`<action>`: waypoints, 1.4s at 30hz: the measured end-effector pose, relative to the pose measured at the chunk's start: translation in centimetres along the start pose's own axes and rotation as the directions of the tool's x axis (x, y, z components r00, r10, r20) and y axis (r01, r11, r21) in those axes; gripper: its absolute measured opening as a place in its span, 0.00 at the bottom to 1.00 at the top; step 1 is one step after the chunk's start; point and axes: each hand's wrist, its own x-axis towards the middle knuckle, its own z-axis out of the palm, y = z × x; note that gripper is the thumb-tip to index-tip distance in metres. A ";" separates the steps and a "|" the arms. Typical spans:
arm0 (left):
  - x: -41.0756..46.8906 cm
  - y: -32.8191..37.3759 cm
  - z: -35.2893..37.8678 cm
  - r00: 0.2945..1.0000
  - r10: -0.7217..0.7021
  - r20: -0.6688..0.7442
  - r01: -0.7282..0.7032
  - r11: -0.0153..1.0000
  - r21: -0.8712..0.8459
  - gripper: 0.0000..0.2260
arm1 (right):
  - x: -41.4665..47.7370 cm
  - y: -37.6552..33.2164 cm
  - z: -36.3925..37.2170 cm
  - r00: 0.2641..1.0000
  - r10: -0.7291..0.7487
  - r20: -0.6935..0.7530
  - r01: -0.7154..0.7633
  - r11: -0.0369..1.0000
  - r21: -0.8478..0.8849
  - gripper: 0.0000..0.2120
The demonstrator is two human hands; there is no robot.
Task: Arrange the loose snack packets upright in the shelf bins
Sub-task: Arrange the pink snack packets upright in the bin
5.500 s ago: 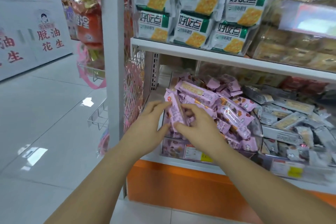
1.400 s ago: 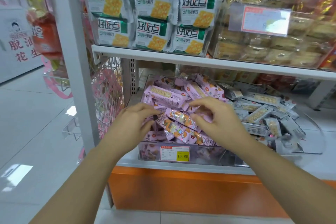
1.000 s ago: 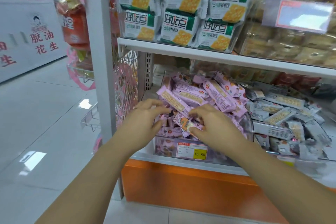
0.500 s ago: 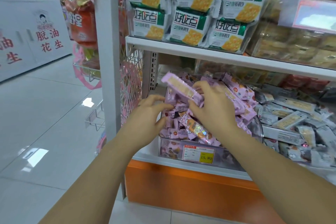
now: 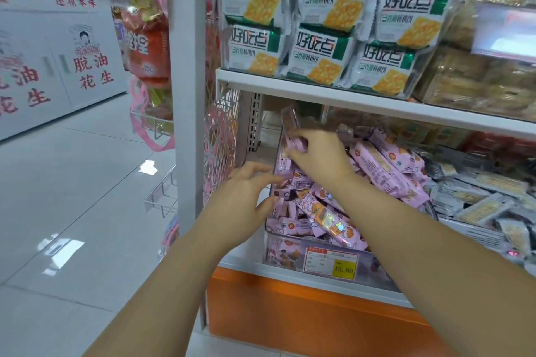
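Note:
A clear plastic shelf bin (image 5: 293,258) on the lower shelf holds a heap of pink snack packets (image 5: 385,171). My right hand (image 5: 317,153) grips one pink packet (image 5: 291,132) and holds it nearly upright at the bin's far left corner. My left hand (image 5: 246,191) is at the bin's left wall with its fingers spread, the fingertips touching packets at the edge. A price tag (image 5: 330,262) reading 15.80 is on the bin's front.
A second bin with grey-white packets (image 5: 478,200) stands to the right. Green cracker packs (image 5: 324,23) fill the shelf above. A white upright post (image 5: 187,95) and pink wire mesh (image 5: 220,148) stand left of the bin. Tiled aisle floor lies to the left.
My right hand has carried the pink packet from above the heap to the bin's far left corner and turned it nearly upright. My left hand has stayed at the bin's left side.

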 end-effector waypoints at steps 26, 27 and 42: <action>-0.1 -0.4 -0.5 0.999 -0.037 -0.003 0.037 0.999 0.025 0.17 | -1.3 0.7 -0.7 0.980 -0.101 0.172 0.127 0.981 -0.147 0.23; -0.1 -0.4 -0.5 0.999 -0.037 0.000 0.037 0.999 0.023 0.17 | -1.6 0.8 -1.3 0.979 -0.113 0.168 0.134 0.984 -0.117 0.24; 0.2 -0.1 -0.1 1.000 -0.014 0.009 0.013 1.000 0.010 0.17 | -7.4 0.8 -3.6 0.935 -0.022 0.353 0.140 0.940 -0.312 0.18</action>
